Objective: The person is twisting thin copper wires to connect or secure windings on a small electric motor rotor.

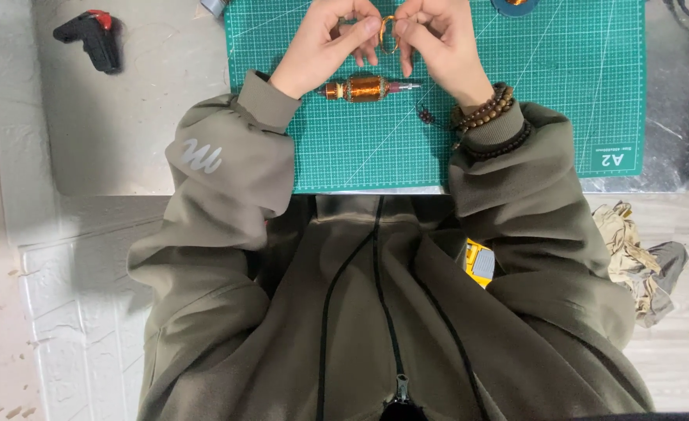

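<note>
My left hand [330,43] and my right hand [438,39] meet at the top of a green cutting mat [547,86]. Together they pinch a small loop of copper wire [389,33] between their fingertips. Just below the hands a motor armature [366,88] with copper windings and a steel shaft lies flat on the mat. My right wrist wears dark wooden bead bracelets [485,113].
A black and red power tool [91,35] lies on the grey table at the far left. A dark round reel [514,6] sits at the mat's top edge. Crumpled beige cloth [633,249] lies on the floor at right. A yellow object [478,261] shows beside my lap.
</note>
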